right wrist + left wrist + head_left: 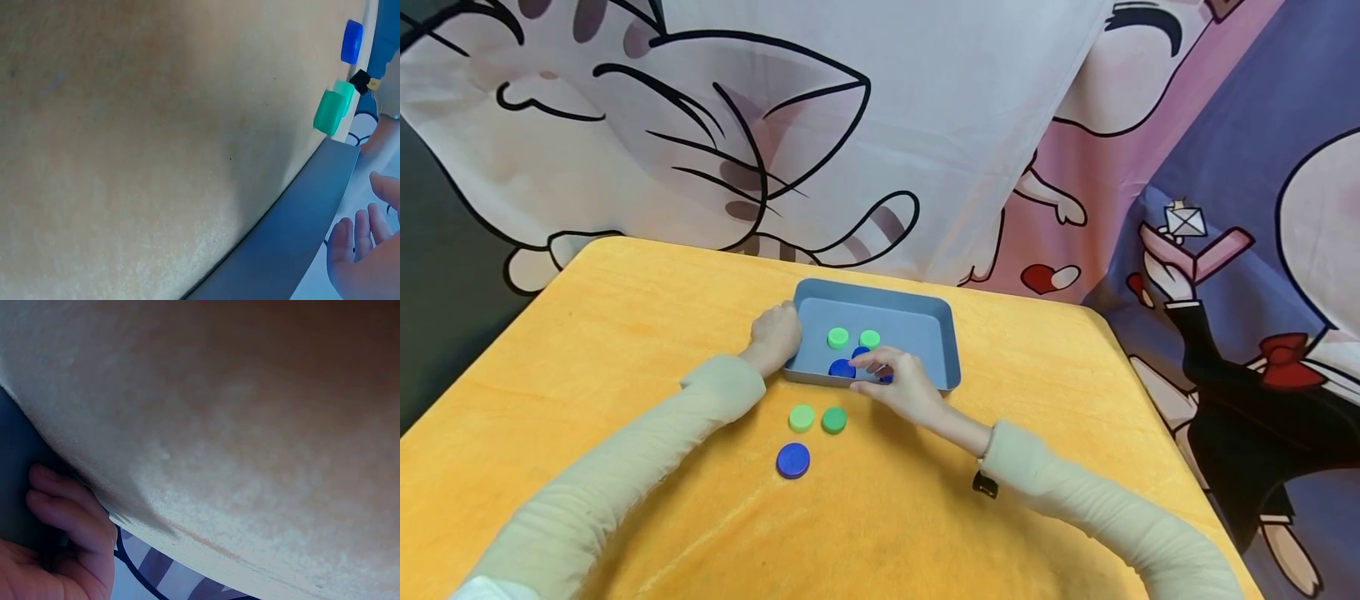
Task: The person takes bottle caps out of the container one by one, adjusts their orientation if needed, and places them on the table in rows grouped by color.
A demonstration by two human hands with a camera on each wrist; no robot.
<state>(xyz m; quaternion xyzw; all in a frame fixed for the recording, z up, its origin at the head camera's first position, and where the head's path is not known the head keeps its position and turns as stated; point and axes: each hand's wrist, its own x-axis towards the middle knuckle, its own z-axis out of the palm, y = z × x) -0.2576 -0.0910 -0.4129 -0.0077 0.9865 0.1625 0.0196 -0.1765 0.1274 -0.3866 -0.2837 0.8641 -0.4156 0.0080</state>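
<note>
A grey-blue rectangular tray (917,333) lies on the table. My left hand (776,335) holds its left side; in the left wrist view the curled fingers (72,515) lie against the dark tray wall. Over the tray's near rim hovers my right hand (904,385), thumb and fingers apart with nothing between them, as the right wrist view also shows (365,250). Inside the tray are two light-green round caps, one left (838,337) and one right (869,338), and several blue caps (842,368), partly hidden by the right hand.
In front of the tray lie a light-green cap (801,417), a darker green cap (833,420) and a larger blue cap (793,460). A yellow cloth covers the table (647,333). Behind it hangs a printed cartoon curtain (970,125).
</note>
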